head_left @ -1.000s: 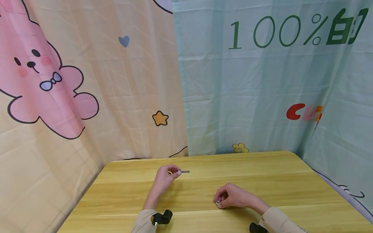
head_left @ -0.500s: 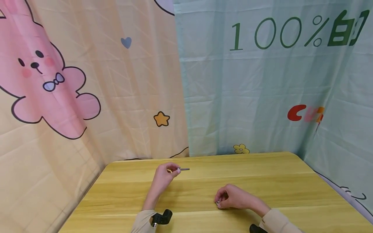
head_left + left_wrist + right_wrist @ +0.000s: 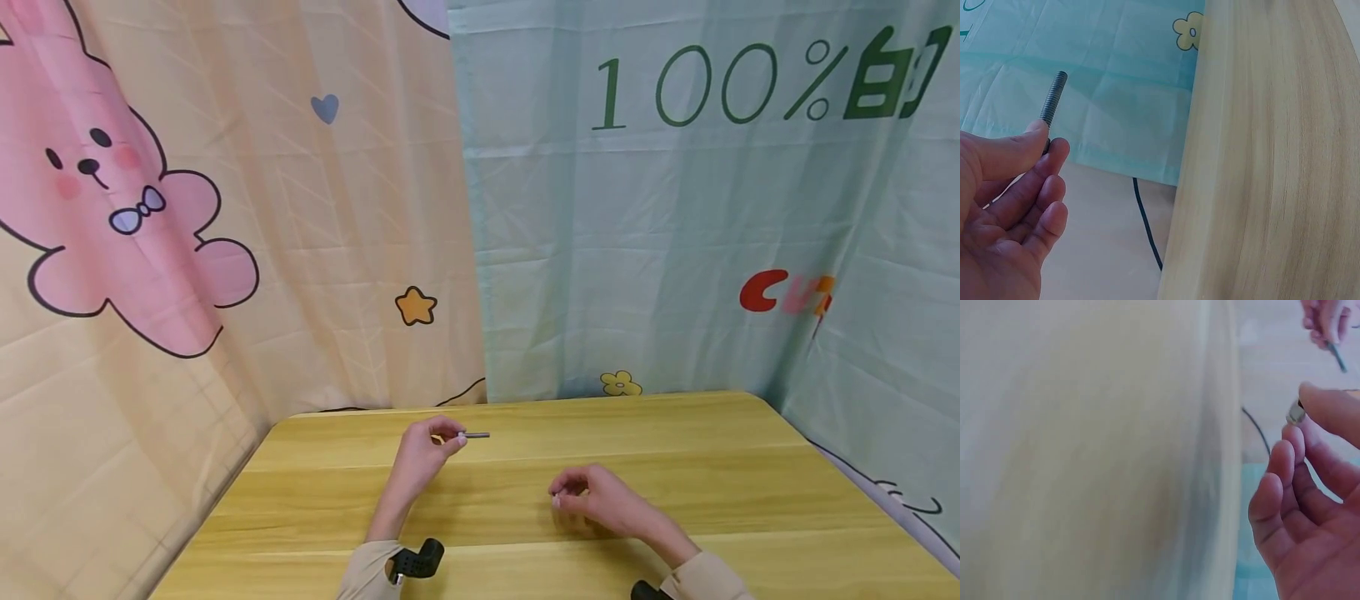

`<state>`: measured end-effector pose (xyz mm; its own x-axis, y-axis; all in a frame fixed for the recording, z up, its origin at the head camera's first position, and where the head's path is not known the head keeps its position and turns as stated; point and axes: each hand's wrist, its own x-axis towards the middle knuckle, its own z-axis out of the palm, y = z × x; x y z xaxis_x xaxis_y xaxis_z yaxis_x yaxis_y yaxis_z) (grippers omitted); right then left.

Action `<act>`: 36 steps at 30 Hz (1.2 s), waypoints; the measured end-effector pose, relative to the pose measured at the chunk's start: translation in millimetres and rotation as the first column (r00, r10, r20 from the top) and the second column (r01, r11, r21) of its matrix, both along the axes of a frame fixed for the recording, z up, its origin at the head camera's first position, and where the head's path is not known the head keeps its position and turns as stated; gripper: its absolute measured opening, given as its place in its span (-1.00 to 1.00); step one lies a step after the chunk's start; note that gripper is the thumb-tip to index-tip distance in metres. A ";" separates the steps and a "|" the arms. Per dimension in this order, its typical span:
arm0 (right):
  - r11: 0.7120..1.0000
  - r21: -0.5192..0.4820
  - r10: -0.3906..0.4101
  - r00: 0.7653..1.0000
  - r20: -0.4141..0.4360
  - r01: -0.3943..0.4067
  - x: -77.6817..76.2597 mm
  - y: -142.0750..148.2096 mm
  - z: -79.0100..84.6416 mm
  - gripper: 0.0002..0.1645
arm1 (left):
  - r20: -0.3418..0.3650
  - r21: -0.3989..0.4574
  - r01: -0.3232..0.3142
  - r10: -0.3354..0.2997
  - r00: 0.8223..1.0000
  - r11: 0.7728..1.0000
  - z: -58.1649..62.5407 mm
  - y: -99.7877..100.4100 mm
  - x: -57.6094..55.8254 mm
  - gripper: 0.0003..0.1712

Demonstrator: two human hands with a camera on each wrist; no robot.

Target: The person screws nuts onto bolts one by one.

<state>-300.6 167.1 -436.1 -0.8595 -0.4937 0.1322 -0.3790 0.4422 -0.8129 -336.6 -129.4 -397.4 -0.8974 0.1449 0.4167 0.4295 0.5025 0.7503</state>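
Note:
My left hand (image 3: 422, 454) pinches a dark threaded bolt (image 3: 1055, 97) between thumb and index finger. In the head view the bolt's free end points right, toward my other hand, above the table; its near end is hidden in the fingertips. Lower and to the right, my right hand (image 3: 606, 500) pinches a small shiny metal nut (image 3: 1295, 413) with thumb and index finger, its remaining fingers curved loosely in the right wrist view. The thumb covers part of the nut. A gap separates the nut from the bolt.
Both hands are over a wooden table (image 3: 675, 442) with rounded far corners. Printed curtains (image 3: 540, 250) hang close behind it and along both sides. A thin black cable (image 3: 1146, 219) shows beyond the table's edge. Each wrist wears a black camera (image 3: 418, 559).
My right hand has risen from low over the table with the nut and moved slightly away from me. My left hand has lifted a little, still holding the bolt.

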 end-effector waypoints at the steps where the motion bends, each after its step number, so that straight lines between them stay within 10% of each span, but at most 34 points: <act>1: 1.000 -0.012 -0.018 1.000 -0.011 0.018 0.1 -1.1 1.0 -0.79 | -0.001 0.000 0.000 0.000 1.000 1.000 0.1 -0.2 0.2 -0.94; 15: 0.959 -0.193 -0.197 0.978 0.061 0.205 5.8 -16.1 18.2 -0.68 | -0.014 0.008 0.010 -0.010 1.000 1.000 1.9 1.0 1.5 -0.95; 36: 0.805 -0.433 -0.385 0.912 0.140 0.406 11.6 -33.3 35.6 -0.73 | -0.004 0.022 0.034 -0.034 0.999 0.999 4.5 4.6 6.5 -0.94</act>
<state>-289.0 133.8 -400.6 -0.9774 -0.0071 0.2111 -0.2101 0.1347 -0.9684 -330.1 -124.8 -392.8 -0.8907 0.1657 0.4234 0.4487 0.4710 0.7595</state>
